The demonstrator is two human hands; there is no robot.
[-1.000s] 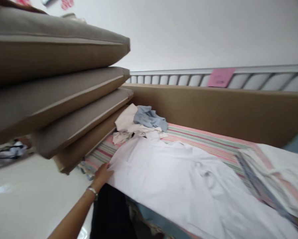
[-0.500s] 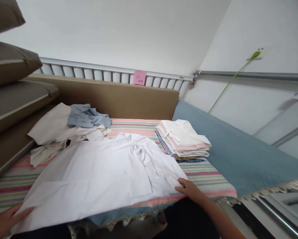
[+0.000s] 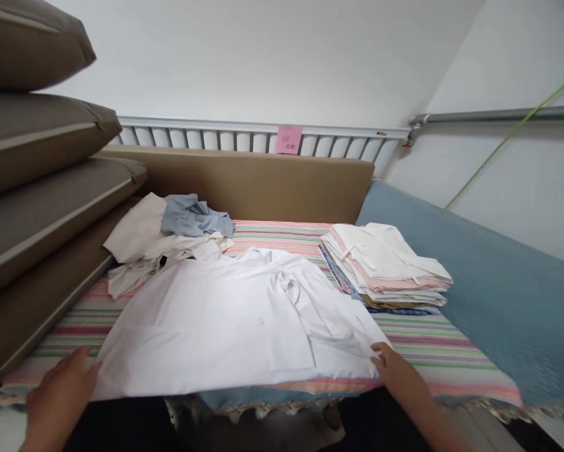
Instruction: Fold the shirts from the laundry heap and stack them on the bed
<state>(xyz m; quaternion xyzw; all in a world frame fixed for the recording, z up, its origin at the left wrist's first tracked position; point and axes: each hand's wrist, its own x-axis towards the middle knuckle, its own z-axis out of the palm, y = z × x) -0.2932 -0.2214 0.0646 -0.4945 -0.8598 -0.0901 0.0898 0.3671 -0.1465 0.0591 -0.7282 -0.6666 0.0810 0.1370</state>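
A white shirt (image 3: 206, 326) lies spread over the striped sheet, one sleeve (image 3: 293, 320) folded across its right side. Its near hem runs nearly straight between my hands, along the bed's front edge. At the left corner is my left hand (image 3: 60, 392), thumb against the cloth and index finger apart from the thumb; the remaining fingers are hard to see. My right hand (image 3: 397, 370) pinches the shirt's right edge between thumb and fingers. To the right sits a stack of folded clothes (image 3: 389, 263), white and pink above, brown and blue below.
Crumpled white and blue clothes (image 3: 194, 216) lie at the back left. Brown cushions (image 3: 51, 182) are piled along the left side, and a brown panel (image 3: 258, 185) stands behind the striped sheet (image 3: 432, 345). Blue fabric (image 3: 479, 295) covers the right side. A pink note (image 3: 288, 139) hangs on the rail.
The view has turned left and levelled. My left hand has moved with the shirt's left corner slightly inward and away from me. My right hand stays at the shirt's right edge.
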